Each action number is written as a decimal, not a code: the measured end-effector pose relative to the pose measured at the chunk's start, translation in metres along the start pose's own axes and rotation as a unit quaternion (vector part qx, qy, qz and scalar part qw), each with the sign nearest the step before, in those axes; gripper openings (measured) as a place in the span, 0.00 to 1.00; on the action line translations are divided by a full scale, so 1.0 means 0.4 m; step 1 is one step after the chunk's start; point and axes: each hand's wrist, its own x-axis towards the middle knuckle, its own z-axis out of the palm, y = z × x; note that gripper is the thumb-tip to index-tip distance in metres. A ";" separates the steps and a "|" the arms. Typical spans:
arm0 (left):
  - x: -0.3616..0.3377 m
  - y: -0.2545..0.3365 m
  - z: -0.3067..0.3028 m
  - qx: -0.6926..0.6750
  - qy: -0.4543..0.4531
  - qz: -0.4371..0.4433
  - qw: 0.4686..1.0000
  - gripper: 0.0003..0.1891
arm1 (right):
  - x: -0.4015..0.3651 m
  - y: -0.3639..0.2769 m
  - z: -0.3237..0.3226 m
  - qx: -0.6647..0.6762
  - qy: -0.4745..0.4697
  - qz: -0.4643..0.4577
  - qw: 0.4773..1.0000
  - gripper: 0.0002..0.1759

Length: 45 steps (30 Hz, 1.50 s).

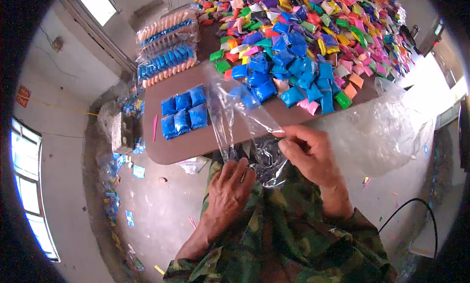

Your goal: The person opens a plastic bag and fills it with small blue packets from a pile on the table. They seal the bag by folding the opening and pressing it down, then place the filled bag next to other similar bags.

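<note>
Between my hands a clear plastic bag stretches up over the table edge. My right hand pinches its right corner between thumb and forefinger. My left hand lies lower, fingers curled at the bag's lower left part; its fingertips are partly hidden. Beside the bag, on the left, blue packets lie in two rows on the brown table. A heap of blue packets is just beyond the bag. More crumpled clear plastic hangs between my hands, over my lap.
A large pile of multicoloured packets covers the table's far side. Filled clear bags are stacked at the back left. A pink strip lies near the left edge. A big clear plastic sheet hangs at the right.
</note>
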 end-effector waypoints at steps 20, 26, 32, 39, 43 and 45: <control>0.061 0.052 -0.034 -0.001 0.026 0.009 1.000 0.24 | -0.069 0.100 0.003 -0.035 -0.073 -0.136 0.987 0.38; 0.080 0.080 -0.059 -0.098 -0.019 -0.017 0.995 0.27 | -0.072 0.104 0.006 -0.042 -0.080 -0.140 0.986 0.33; 0.101 0.089 -0.087 -0.084 -0.053 -0.011 0.995 0.30 | -0.074 0.120 0.001 -0.060 -0.036 -0.189 0.979 0.25; 0.099 0.066 -0.086 -0.106 -0.052 -0.039 0.992 0.30 | -0.085 0.119 -0.001 -0.079 0.018 -0.195 0.977 0.19; 0.092 0.046 -0.069 -0.122 -0.031 -0.030 0.992 0.24 | -0.097 0.117 -0.018 -0.080 0.074 -0.163 0.981 0.16; 0.098 0.043 -0.058 -0.143 -0.014 -0.036 0.989 0.19 | -0.094 0.137 -0.021 -0.086 0.096 -0.180 0.975 0.16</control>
